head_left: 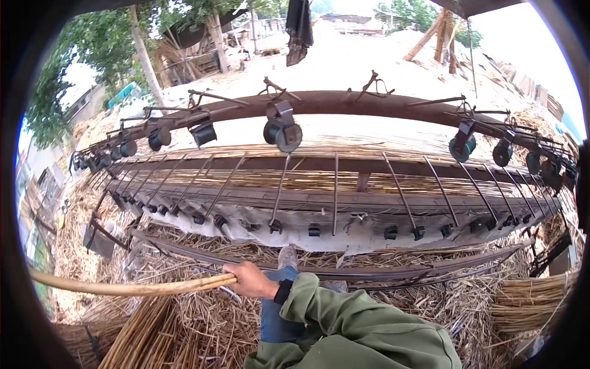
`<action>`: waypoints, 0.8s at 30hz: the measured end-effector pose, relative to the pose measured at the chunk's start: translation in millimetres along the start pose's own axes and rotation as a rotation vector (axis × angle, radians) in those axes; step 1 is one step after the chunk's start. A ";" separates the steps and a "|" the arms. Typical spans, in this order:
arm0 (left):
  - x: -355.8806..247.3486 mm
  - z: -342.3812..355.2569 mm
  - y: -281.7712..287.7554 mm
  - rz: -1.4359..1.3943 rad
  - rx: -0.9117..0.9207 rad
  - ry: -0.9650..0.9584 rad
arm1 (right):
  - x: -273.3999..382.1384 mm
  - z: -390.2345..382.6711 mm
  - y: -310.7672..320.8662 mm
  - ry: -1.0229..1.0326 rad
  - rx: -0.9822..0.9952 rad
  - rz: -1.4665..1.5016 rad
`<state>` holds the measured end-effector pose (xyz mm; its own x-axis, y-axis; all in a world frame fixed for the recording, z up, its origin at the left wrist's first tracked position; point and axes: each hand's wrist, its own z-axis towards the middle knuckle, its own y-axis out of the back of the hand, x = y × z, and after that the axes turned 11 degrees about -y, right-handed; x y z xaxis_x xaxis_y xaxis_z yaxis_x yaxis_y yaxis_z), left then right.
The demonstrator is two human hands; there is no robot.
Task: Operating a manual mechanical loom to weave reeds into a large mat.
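My right hand, in a green sleeve with a dark cuff, is closed round the end of a few pale reed canes that reach out past the left edge. It is just in front of a long dark rail low on a metal rack. Above, the rack has slanted rods over a pale sheet and lengthwise reeds, and an upper beam hung with several round spools. My left hand is not in view.
Reed bundles lie at lower right and lower left. Loose straw covers the ground round my leg and shoe. Trees, leaning poles and a dark hanging cloth stand beyond the rack.
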<state>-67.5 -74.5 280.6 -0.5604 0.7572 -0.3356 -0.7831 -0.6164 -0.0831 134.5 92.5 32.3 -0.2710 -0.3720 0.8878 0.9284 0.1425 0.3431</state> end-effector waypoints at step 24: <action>-1.8 -163.6 -96.8 -0.679 0.194 0.559 | 13.0 -258.3 191.1 -0.382 -0.317 -0.730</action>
<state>53.5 -51.6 135.7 0.2133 0.6982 -0.6834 -0.9578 0.0116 -0.2870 374.0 -122.0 30.2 -0.8376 0.0692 0.5419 0.5020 -0.2936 0.8135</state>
